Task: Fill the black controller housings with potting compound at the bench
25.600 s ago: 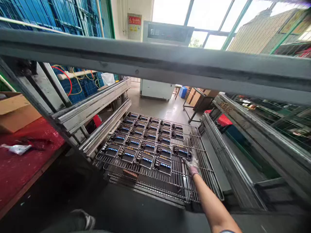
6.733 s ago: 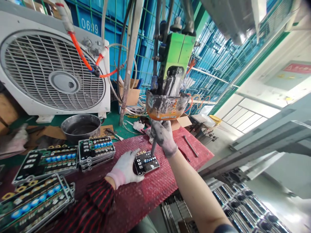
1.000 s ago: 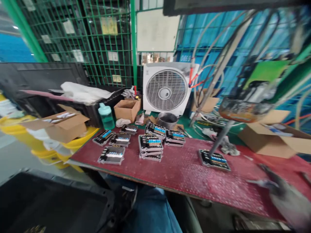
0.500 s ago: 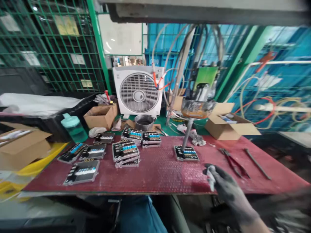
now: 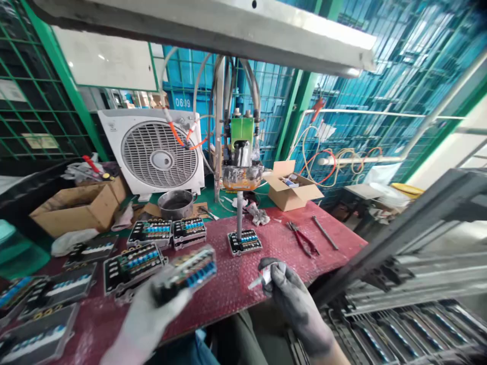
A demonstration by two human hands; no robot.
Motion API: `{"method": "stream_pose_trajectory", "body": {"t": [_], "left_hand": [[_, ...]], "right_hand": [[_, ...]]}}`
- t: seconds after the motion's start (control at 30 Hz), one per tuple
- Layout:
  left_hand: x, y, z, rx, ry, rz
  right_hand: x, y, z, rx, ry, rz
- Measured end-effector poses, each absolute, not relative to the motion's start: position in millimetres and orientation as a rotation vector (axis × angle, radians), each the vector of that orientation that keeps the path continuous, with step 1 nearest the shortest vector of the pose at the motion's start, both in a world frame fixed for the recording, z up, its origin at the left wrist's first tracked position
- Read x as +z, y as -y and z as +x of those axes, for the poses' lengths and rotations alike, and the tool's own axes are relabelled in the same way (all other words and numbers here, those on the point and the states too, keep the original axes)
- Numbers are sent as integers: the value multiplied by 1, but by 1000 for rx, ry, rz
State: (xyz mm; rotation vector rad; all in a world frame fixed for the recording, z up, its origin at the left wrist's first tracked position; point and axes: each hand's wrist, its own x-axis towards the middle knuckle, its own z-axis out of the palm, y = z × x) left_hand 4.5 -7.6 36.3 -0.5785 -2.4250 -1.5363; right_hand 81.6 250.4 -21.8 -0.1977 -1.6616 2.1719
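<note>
Gripped blurred circuit board (image 5: 201, 268) in closed left hand (image 5: 150, 314), apparently raised above worktop (image 5: 230, 291), long axis slanting up rightward. Pinched small white tube (image 5: 265, 275), by its look, between fingers (image 5: 279, 274) of right hand (image 5: 294, 299), tip pointing left. Noted second board (image 5: 250, 242) under pipe (image 5: 239, 215), just beyond, nearer right hand.

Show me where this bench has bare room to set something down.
Bare red mat shows between the left hand and right hand, in front of the circuit module under the vertical grey tube; also between that module and the red-handled pliers. The left side is crowded: stacked circuit modules, loose modules, and the metal pot behind.
</note>
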Motion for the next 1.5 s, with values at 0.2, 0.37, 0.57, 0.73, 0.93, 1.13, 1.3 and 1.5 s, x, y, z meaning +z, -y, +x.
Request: {"method": "stream_pose_trajectory", "body": {"t": [0.2,0.37,0.57,0.73,0.93,1.13,1.3,1.5], "left_hand": [[-3,-68,5,-1498,2349,-834],[-25,-70,20,-1392,2292,-773],[-31,-50,24,-1365,2324,-827],[-35,-42,26,-1397,2384,-821],[-38,-43,32,-1418,2389,-711],[-46,-32,27,-1336,2355,-905],[-45,-31,25,-1265,2341,-969],[-52,-24,24,-1226,2323,-961]], "right_hand": [[21,-231,96,1314,1719,170],[23,-225,92,832,1694,435],[14,-221,87,713,1797,520],[12,-212,86,692,1850,499],[16,-211,94,618,1983,540],[14,-211,98,583,2020,565],[15,-210,98,603,2023,538],[14,-206,96,587,1966,472]]}}
